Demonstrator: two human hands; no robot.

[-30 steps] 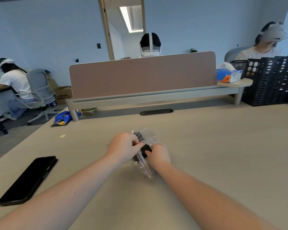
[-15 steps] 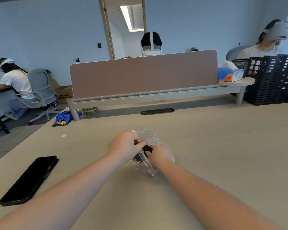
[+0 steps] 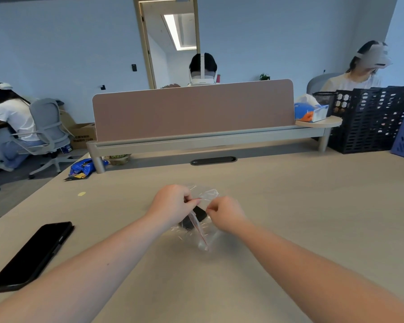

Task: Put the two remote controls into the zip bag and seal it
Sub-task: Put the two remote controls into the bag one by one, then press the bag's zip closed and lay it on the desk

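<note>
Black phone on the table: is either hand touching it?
No. The phone lies apart at the left, while the left hand and right hand pinch the zip bag.

Clear crinkly glossy plastic zip bag; matt pale wood-look desk; glossy black phone.

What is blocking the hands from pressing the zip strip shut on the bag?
Nothing visible. The left hand and right hand both pinch the zip bag at its red-lined strip, with dark remote controls below it inside.

Clear zip bag — dark remotes inside
</note>
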